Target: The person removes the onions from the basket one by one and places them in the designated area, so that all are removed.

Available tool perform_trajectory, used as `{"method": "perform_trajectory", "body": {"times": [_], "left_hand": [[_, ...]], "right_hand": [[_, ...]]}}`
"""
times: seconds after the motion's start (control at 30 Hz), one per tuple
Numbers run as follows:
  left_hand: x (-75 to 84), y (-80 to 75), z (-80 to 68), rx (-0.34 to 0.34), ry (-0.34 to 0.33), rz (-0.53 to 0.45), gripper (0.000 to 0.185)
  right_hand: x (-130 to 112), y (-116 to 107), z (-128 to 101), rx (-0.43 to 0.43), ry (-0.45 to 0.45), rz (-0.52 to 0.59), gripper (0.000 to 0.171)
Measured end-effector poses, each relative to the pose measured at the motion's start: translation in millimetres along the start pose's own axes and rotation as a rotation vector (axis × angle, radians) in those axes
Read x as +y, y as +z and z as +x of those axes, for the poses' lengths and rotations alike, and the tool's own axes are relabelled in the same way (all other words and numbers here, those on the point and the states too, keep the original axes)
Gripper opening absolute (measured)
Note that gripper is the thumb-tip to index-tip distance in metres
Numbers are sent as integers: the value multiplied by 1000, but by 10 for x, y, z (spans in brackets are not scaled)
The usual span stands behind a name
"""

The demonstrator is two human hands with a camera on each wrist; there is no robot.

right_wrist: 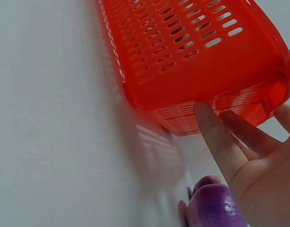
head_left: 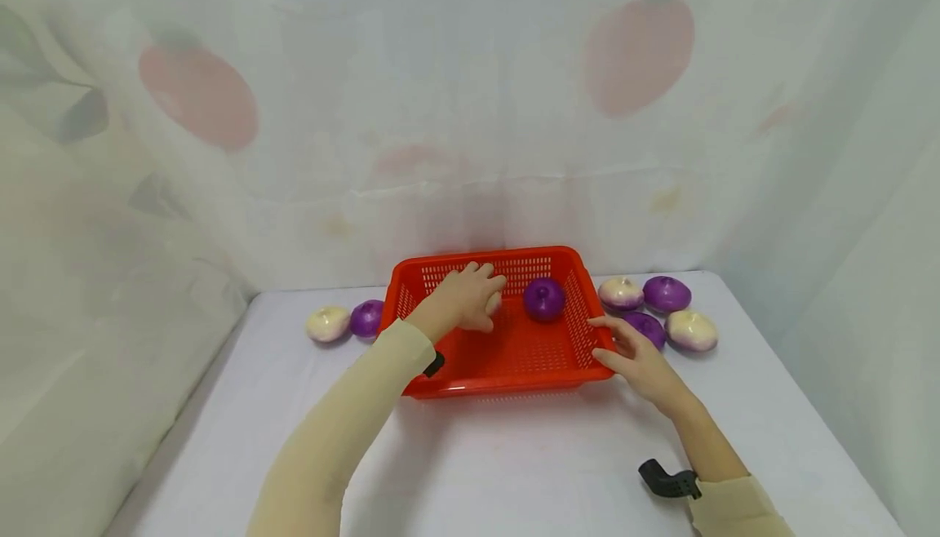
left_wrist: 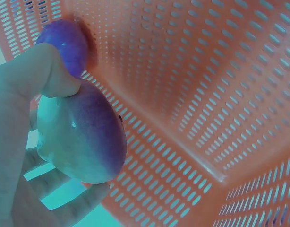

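In the left wrist view, my left hand (left_wrist: 46, 94) holds a white-and-purple turnip (left_wrist: 83, 135), thumb on top and fingers curled beneath. The head view has this hand (head_left: 472, 299) inside a red perforated basket (head_left: 499, 382), with most of the turnip hidden behind it. A round purple vegetable (head_left: 544, 299) lies in the basket's back right part. At the basket's front right corner, my right hand (head_left: 640, 361) grips the rim. From the right wrist camera, fingers of the right hand (right_wrist: 268, 165) reach against the basket's outer wall (right_wrist: 206, 75).
Right of the basket lie white-and-purple turnips (head_left: 691, 330) and purple ones (head_left: 667, 294) in a cluster. To its left are a whitish turnip (head_left: 327, 324) and a purple one (head_left: 366, 319). A white cloth covers the table (head_left: 514, 463); a pale curtain (head_left: 470, 113) hangs behind.
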State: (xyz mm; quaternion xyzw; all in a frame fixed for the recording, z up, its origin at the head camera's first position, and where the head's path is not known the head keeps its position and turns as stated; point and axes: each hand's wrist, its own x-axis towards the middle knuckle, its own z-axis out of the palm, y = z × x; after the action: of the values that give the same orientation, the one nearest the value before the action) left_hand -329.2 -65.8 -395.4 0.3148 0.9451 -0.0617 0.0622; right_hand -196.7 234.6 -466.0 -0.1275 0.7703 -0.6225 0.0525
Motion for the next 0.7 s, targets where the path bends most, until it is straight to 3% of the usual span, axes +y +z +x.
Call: {"method": "perform_trajectory", "body": {"times": [0.3, 0.7], "left_hand": [[-189, -192, -212, 56, -70, -51, 66], [-472, -395, -504, 138, -79, -72, 69]], "right_hand": [[-15, -11, -7, -37, 33, 57, 53], [-22, -10, 0, -39, 9, 30, 49]]}}
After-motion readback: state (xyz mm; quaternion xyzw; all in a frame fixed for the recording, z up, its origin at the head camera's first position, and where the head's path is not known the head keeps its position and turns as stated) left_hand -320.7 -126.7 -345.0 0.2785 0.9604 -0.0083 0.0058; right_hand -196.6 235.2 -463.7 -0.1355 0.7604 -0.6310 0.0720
